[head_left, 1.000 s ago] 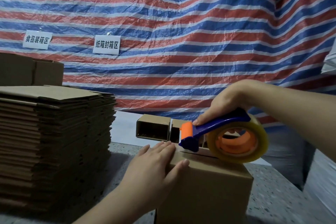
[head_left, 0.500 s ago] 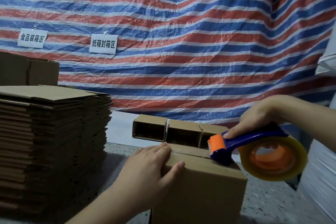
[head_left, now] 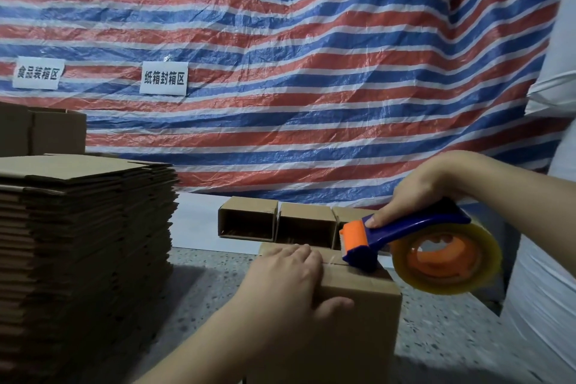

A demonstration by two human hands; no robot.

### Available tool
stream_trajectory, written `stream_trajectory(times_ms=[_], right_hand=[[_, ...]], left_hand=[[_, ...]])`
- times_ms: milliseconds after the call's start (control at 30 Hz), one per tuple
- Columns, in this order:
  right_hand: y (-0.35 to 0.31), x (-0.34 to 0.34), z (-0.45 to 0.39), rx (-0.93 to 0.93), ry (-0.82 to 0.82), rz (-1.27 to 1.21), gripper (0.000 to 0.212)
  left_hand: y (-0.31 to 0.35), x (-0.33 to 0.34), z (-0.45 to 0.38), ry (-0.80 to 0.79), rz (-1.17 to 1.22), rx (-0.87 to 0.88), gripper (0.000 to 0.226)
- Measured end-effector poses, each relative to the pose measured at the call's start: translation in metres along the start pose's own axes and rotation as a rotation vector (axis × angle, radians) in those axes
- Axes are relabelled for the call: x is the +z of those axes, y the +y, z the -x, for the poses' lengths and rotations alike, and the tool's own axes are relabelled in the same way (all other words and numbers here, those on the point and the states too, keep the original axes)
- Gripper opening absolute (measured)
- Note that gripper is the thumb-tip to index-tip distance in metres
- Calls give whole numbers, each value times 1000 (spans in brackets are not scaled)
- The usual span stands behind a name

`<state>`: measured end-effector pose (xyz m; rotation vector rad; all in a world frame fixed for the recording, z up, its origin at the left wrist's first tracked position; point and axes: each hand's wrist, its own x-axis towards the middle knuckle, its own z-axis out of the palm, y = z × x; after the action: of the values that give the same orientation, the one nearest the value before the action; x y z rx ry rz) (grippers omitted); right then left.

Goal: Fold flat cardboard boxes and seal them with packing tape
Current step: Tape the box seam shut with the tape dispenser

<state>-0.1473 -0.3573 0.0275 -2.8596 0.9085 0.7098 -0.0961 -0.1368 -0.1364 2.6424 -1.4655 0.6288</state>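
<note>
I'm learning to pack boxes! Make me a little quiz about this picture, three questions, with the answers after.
1. True or false: the right hand grips the blue and orange tape dispenser.
2. Where does the left hand rest? A) on the tall stack of flat cardboard sheets B) on the brown cardboard box C) on the striped tarp
3. Fill in: the dispenser's orange head touches the box's ____.

Key: 1 true; 2 B; 3 top.
</note>
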Motion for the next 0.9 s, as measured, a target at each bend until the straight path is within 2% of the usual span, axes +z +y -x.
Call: stream_trajectory(times_ms=[267,400,500,567,667,767,900], right_hand=[[65,13,10,86,7,-50,115],[64,34,0,90,2,-73,97],[61,37,-3,74,15,-88,98],[61,36,-2,75,13,-94,99],[62,38,-2,61,13,-94,95],[66,40,-1,51,15,-113,93],[81,40,7,20,-6,-249,85]], left_hand=[[1,-3,2,12,40,-15,90],[5,-10,1,-61,34,-50,87],[19,-18,-11,-92,5,-68,96],[37,-19,-22,-86,43,-13,101],[60,-12,-33,-88,132,63,91],[62,-1,-35,-52,100,77,75],[58,3,-36,-33,97,85,77]])
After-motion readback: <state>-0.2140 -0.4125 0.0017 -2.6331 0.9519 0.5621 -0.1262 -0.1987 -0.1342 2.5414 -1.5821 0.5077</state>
